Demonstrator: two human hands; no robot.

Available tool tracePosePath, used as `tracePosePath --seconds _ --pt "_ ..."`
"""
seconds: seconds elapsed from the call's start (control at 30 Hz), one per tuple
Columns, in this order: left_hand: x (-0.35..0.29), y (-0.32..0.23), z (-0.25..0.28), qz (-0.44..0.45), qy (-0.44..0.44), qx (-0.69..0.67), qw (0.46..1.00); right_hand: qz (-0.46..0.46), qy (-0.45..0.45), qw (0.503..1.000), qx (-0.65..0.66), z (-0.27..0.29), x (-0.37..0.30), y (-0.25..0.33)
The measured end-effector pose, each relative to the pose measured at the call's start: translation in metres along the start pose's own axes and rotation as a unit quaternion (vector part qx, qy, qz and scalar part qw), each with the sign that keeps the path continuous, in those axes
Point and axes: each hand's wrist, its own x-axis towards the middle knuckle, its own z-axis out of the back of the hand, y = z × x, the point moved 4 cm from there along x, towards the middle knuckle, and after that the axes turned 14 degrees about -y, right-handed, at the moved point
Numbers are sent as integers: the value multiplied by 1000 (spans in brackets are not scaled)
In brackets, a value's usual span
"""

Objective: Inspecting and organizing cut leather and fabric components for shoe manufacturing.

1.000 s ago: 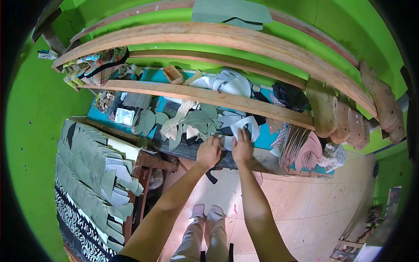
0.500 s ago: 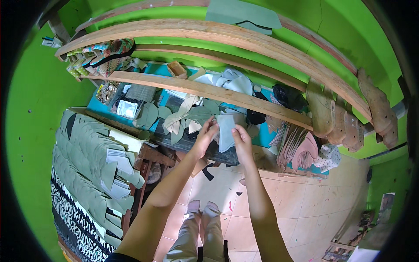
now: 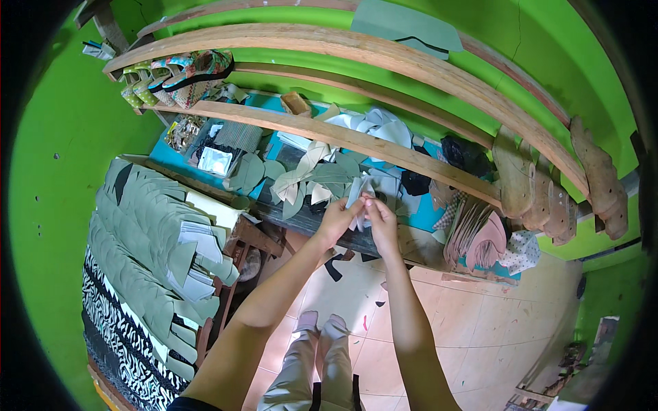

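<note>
Both hands meet over the front edge of the workbench, pinching a small bunch of thin pale grey cut pieces [image 3: 356, 190]. My left hand [image 3: 336, 222] grips its left side, fingertips pressed together. My right hand [image 3: 382, 220] closes on the other side, its thumb and fingers almost touching the left ones. The pieces stand edge-up and slightly fanned above the fingers; their lower ends are partly hidden by the hands. Just behind lie loose grey-green leaf-shaped cutouts [image 3: 327, 177] and more pale grey pieces [image 3: 391, 183] on the bench.
Wooden rails [image 3: 329, 130] cross above the bench, carrying patterned wedge shoes [image 3: 195, 72] and wooden shoe lasts [image 3: 515, 175]. Overlapping grey-green pieces [image 3: 140, 219] cover a side table at left. Pink cut pieces [image 3: 485, 241] stand at the bench's right end. Scraps lie on the tiled floor [image 3: 425, 315].
The pale grey pieces, held flat and broadside before, are now turned edge-on and fanned. My hands have come together around them. The whole view has shifted slightly.
</note>
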Motion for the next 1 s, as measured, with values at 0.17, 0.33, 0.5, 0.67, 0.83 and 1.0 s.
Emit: tracePosePath --seconds 0.17,0.33,0.5,0.67,0.83,1.0 --pt "-1 12 4 55 14 -107 993 60 -33 993 -99 1 -1 4" --pt "1 13 -4 56 37 -101 993 43 -38 993 -100 4 2 -5" --pt "12 -1 -18 26 -73 -184 980 -86 -199 964 151 49 8 -21" --pt "29 -28 -34 -10 -61 -168 984 -29 -267 937 221 63 0 6" --pt "17 -26 -60 -258 70 128 955 13 -159 987 -5 73 -4 9" --pt "5 14 -46 -45 201 39 978 46 -130 987 -83 68 1 -2"
